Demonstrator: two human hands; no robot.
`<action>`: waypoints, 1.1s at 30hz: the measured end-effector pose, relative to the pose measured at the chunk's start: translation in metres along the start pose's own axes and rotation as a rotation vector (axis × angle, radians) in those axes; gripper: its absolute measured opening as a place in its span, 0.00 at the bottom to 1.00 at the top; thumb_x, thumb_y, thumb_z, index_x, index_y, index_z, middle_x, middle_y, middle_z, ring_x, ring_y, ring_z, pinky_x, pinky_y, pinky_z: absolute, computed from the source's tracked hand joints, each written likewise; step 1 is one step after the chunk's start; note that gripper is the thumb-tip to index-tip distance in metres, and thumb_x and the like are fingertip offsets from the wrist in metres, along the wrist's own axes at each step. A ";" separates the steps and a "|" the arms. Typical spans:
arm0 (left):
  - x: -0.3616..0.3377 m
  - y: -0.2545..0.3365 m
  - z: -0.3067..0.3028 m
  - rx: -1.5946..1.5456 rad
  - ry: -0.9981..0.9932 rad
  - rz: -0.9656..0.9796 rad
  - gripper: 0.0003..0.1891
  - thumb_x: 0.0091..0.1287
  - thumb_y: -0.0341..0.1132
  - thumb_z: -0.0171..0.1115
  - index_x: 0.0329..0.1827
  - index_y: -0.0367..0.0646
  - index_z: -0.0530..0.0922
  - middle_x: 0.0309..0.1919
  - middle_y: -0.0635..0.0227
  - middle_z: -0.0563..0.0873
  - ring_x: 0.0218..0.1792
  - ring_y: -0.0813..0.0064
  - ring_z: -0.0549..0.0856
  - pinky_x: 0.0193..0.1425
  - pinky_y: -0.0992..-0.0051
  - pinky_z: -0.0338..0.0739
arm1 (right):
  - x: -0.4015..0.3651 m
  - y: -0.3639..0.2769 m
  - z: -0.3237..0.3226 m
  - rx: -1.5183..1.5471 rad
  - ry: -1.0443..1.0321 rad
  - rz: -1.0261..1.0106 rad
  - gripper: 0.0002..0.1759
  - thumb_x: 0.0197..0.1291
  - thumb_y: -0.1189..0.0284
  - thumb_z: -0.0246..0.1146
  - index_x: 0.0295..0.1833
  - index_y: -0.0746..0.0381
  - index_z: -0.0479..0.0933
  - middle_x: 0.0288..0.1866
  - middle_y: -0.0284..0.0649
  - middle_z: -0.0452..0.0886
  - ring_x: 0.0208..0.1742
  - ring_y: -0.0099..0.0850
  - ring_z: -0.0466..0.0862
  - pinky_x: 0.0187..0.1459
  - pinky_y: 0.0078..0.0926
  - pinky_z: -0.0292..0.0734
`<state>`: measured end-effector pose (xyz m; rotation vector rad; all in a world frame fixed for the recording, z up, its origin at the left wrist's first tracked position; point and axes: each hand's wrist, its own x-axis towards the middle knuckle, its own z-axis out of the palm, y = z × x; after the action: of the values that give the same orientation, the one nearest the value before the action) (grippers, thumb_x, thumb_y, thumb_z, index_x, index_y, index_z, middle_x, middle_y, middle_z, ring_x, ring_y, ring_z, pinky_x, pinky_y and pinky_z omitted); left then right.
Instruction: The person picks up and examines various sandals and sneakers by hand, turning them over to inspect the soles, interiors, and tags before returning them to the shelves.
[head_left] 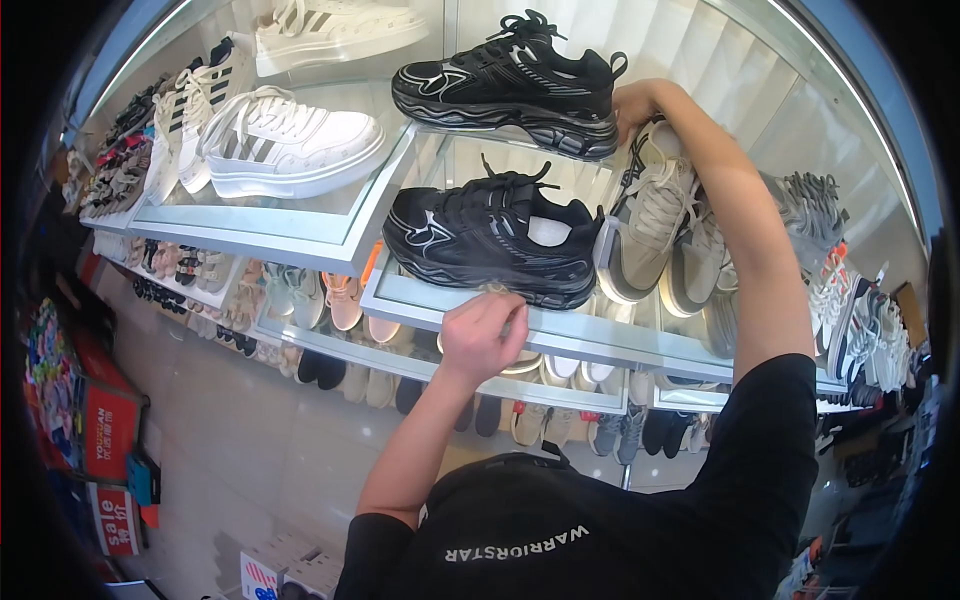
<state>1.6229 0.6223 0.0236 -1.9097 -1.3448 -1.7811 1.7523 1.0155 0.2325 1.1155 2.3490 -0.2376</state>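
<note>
A black chunky sneaker with silver trim rests on the lower glass shelf, toe to the left. My left hand is closed at the shelf's front edge, just below that sneaker's sole; what its fingers hold, if anything, I cannot make out. A similar black sneaker sits higher up and farther back. Stretched across to the back, my right hand is at this sneaker's heel, its fingers mostly hidden. Below my right forearm, a beige sneaker with pale laces points toward me.
White sneakers stand on the raised glass shelf at the left. More shoes line the right side, and several rows fill the levels underneath. A red sale sign is at the lower left, above a tiled floor.
</note>
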 end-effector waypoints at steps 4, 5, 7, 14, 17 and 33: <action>-0.001 -0.001 0.001 0.014 0.001 -0.008 0.05 0.58 0.21 0.68 0.36 0.37 0.82 0.25 0.63 0.85 0.22 0.69 0.85 0.27 0.74 0.78 | -0.025 -0.021 -0.001 -0.069 0.044 0.055 0.40 0.47 0.56 0.77 0.70 0.48 0.79 0.61 0.47 0.85 0.58 0.40 0.85 0.60 0.36 0.78; -0.002 -0.001 0.001 0.013 -0.002 0.000 0.05 0.58 0.21 0.68 0.36 0.37 0.82 0.25 0.63 0.85 0.22 0.69 0.85 0.27 0.74 0.78 | -0.029 -0.026 -0.001 -0.076 0.029 0.059 0.40 0.48 0.55 0.76 0.70 0.49 0.79 0.62 0.48 0.84 0.59 0.40 0.84 0.61 0.37 0.78; -0.002 -0.001 0.002 0.007 -0.006 -0.017 0.05 0.58 0.22 0.68 0.36 0.37 0.82 0.26 0.63 0.86 0.22 0.70 0.84 0.26 0.75 0.77 | -0.033 -0.030 -0.002 -0.078 0.037 0.062 0.40 0.49 0.54 0.76 0.70 0.49 0.78 0.63 0.48 0.84 0.59 0.40 0.84 0.61 0.37 0.77; -0.003 0.001 0.003 0.013 -0.023 -0.024 0.05 0.57 0.22 0.69 0.35 0.39 0.83 0.24 0.65 0.85 0.22 0.69 0.84 0.27 0.74 0.78 | -0.066 -0.005 -0.014 0.073 0.331 0.120 0.35 0.59 0.57 0.71 0.72 0.57 0.76 0.56 0.52 0.86 0.51 0.40 0.86 0.48 0.38 0.82; -0.006 -0.001 0.005 0.013 -0.020 -0.042 0.04 0.59 0.23 0.68 0.35 0.38 0.83 0.24 0.64 0.84 0.22 0.69 0.84 0.26 0.74 0.77 | -0.096 0.020 -0.014 0.121 0.581 0.071 0.31 0.60 0.57 0.70 0.65 0.63 0.80 0.53 0.52 0.87 0.46 0.38 0.88 0.47 0.36 0.83; -0.011 0.004 0.005 0.037 -0.124 -0.159 0.05 0.71 0.23 0.60 0.39 0.32 0.83 0.29 0.63 0.89 0.29 0.78 0.88 0.37 0.80 0.80 | -0.190 -0.039 0.102 0.250 0.612 -0.012 0.27 0.62 0.50 0.70 0.40 0.68 0.81 0.30 0.44 0.88 0.29 0.31 0.89 0.36 0.30 0.82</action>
<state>1.6305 0.6187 0.0145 -1.9730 -1.6020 -1.7181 1.8609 0.8261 0.2437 1.4537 2.9212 -0.2205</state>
